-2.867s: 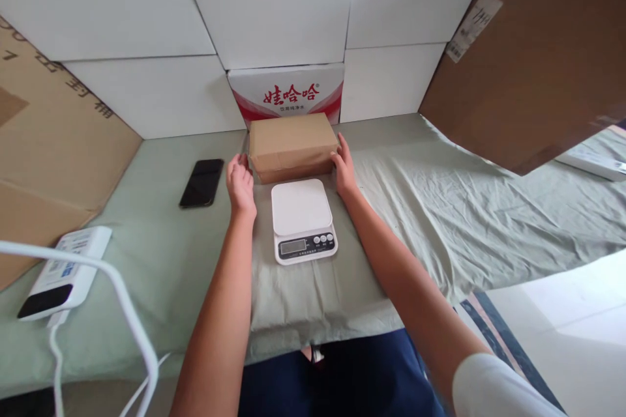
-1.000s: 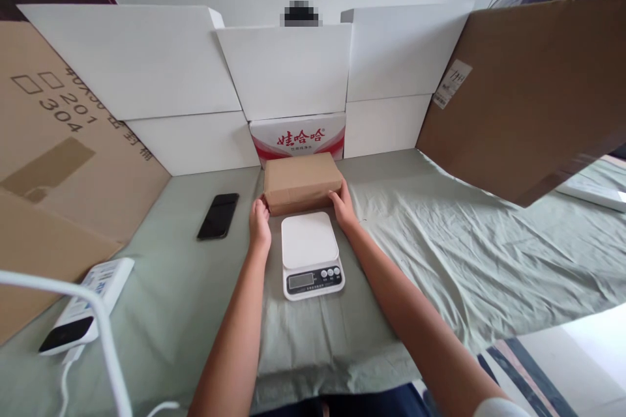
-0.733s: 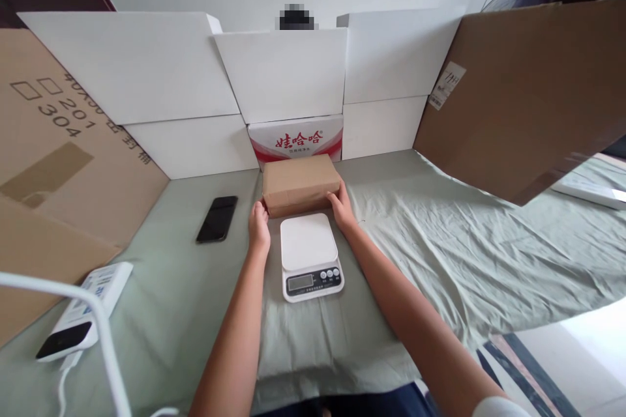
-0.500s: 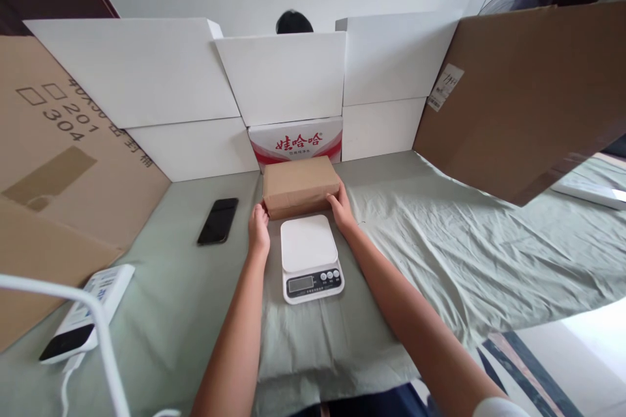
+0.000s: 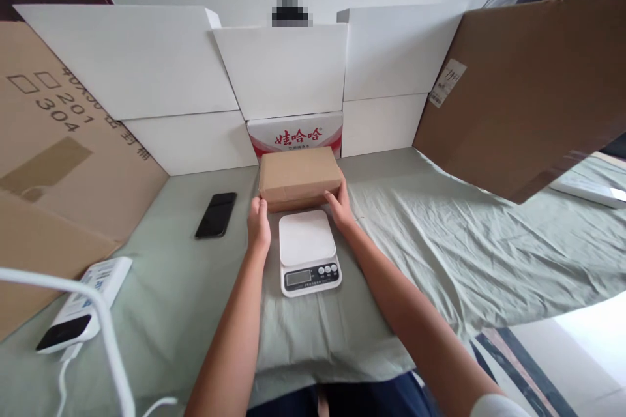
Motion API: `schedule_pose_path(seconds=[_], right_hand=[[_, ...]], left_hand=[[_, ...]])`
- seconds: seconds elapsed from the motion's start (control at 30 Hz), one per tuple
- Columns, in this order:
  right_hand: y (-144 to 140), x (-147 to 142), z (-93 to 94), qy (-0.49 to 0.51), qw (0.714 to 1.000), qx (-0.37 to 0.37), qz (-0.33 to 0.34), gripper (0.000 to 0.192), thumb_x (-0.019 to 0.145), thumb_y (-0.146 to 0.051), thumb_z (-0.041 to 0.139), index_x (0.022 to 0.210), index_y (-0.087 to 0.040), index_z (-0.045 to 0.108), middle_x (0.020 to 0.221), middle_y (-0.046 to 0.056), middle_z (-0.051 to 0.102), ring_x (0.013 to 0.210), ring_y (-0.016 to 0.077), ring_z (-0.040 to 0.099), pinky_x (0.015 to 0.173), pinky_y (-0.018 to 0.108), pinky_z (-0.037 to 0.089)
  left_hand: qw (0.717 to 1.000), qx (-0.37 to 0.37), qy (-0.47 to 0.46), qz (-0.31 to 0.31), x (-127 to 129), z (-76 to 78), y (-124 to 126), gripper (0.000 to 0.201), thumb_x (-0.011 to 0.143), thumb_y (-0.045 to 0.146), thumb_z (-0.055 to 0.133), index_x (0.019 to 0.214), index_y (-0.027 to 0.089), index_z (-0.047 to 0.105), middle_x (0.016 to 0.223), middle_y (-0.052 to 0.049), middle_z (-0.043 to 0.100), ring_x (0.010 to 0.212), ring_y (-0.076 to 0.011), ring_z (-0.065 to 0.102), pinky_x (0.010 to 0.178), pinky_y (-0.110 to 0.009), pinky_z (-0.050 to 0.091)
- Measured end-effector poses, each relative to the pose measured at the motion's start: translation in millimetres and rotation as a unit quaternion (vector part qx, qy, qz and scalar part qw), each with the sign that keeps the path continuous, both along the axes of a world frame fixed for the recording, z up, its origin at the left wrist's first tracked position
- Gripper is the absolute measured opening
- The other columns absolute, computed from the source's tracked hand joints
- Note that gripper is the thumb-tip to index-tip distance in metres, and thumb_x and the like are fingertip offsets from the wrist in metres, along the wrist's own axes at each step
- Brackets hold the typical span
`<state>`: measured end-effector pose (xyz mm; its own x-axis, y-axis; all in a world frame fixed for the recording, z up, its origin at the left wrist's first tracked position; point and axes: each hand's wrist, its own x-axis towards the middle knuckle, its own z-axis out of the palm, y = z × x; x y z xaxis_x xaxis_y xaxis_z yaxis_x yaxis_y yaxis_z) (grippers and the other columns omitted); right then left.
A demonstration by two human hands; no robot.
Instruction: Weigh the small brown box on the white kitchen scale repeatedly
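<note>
The brown paper-wrapped parcel (image 5: 299, 177) was a plain rectangular block with creased, taped wrapping, lying on the green sheet (image 5: 440, 241) just beyond the white kitchen scale (image 5: 308, 253), whose platform was bare. The left hand (image 5: 258, 227) pressed its fingers against the parcel's near left corner, and the right hand (image 5: 339, 207) gripped its right end, both arms stretched forward. A black phone (image 5: 216, 214) lay left of the left hand

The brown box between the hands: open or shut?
Shut. The brown box shows a flat, closed top with no flaps raised; the left hand and right hand press its two ends.
</note>
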<state>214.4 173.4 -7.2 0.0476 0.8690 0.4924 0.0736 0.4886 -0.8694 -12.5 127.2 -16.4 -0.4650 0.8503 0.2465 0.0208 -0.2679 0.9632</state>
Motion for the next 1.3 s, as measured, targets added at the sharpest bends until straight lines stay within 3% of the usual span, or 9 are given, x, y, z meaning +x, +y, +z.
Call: schedule_pose_path(seconds=[0.13, 0.23, 0.4, 0.5, 0.7, 0.9, 1.13, 1.3], right_hand=[[-19.8, 9.3, 8.8, -0.048, 0.996, 0.072, 0.005, 0.090, 0.092, -0.068, 0.059, 0.166, -0.030, 0.024, 0.173, 0.010, 0.035, 0.161, 0.0320, 0.033, 0.136, 0.053, 0.022], [-48.5, 22.6, 7.7, -0.091, 0.991, 0.098, 0.000, 0.090, 0.094, -0.071, 0.055, 0.167, -0.031, 0.021, 0.175, 0.011, 0.030, 0.163, 0.0332, 0.030, 0.137, 0.054, 0.021], [-102.7, 42.3, -11.2, -0.107, 0.991, 0.079, 0.003, 0.093, 0.095, -0.069, 0.054, 0.170, -0.033, 0.012, 0.178, 0.008, 0.024, 0.167, 0.0345, 0.022, 0.137, 0.057, 0.021], [-121.2, 45.7, -18.2, -0.107, 0.993, 0.054, 0.007, 0.093, 0.095, -0.069, 0.054, 0.169, -0.034, 0.011, 0.178, 0.006, 0.021, 0.166, 0.0356, 0.022, 0.137, 0.059, 0.023], [-125.1, 40.8, -13.5, -0.118, 0.992, 0.053, 0.004, 0.090, 0.096, -0.068, 0.052, 0.169, -0.033, 0.012, 0.175, 0.009, 0.028, 0.163, 0.0361, 0.028, 0.136, 0.059, 0.024], [-122.4, 39.3, -13.9, -0.131, 0.988, 0.077, -0.005, 0.084, 0.098, -0.067, 0.051, 0.168, -0.032, 0.019, 0.169, 0.013, 0.037, 0.156, 0.0370, 0.039, 0.130, 0.059, 0.036], [-121.5, 37.3, -17.3, -0.107, 0.992, 0.074, -0.008, 0.071, 0.104, -0.063, 0.037, 0.166, -0.031, 0.024, 0.165, 0.013, 0.041, 0.151, 0.0343, 0.045, 0.119, 0.058, 0.048], [-121.6, 39.7, -12.9, -0.078, 0.992, 0.063, -0.073, 0.072, 0.102, -0.069, 0.033, 0.166, -0.039, 0.020, 0.170, 0.011, 0.030, 0.148, 0.0361, 0.048, 0.113, 0.062, 0.051]], left_hand=[[0.996, 0.053, 0.069, 0.032, -0.4, 20.6, -28.7, 0.050, 0.092, 0.062, 0.059, 0.118, 0.020, 0.069, 0.117, -0.012, 0.073, 0.127, -0.0314, 0.064, 0.113, -0.043, 0.047], [0.991, 0.090, 0.090, 0.030, 2.9, 28.7, -63.8, 0.059, 0.091, 0.067, 0.059, 0.125, 0.020, 0.067, 0.122, -0.013, 0.072, 0.128, -0.0333, 0.063, 0.114, -0.042, 0.046], [0.996, 0.076, 0.044, 0.004, 13.7, 9.8, -128.8, 0.062, 0.085, 0.070, 0.066, 0.126, 0.022, 0.065, 0.123, -0.015, 0.071, 0.131, -0.0348, 0.062, 0.115, -0.045, 0.047], [0.998, 0.062, 0.025, -0.005, 16.9, -2.2, -150.7, 0.061, 0.084, 0.071, 0.066, 0.124, 0.025, 0.064, 0.120, -0.013, 0.071, 0.128, -0.0337, 0.064, 0.114, -0.046, 0.047], [0.999, 0.037, 0.013, -0.004, 16.4, -0.4, -151.0, 0.065, 0.083, 0.074, 0.065, 0.124, 0.024, 0.062, 0.120, -0.014, 0.071, 0.119, -0.0324, 0.067, 0.111, -0.046, 0.049], [0.999, 0.033, 0.012, 0.014, 13.5, -2.0, -147.1, 0.063, 0.084, 0.071, 0.065, 0.121, 0.021, 0.062, 0.117, -0.014, 0.071, 0.120, -0.0309, 0.066, 0.106, -0.043, 0.051], [0.998, 0.046, 0.030, 0.018, 10.4, -4.2, -142.3, 0.061, 0.083, 0.067, 0.067, 0.118, 0.018, 0.062, 0.112, -0.014, 0.071, 0.117, -0.0305, 0.068, 0.103, -0.043, 0.053], [0.999, 0.039, 0.020, 0.015, 11.0, -5.2, -144.8, 0.069, 0.085, 0.068, 0.064, 0.132, 0.017, 0.059, 0.130, -0.018, 0.069, 0.131, -0.0331, 0.064, 0.113, -0.046, 0.049]])
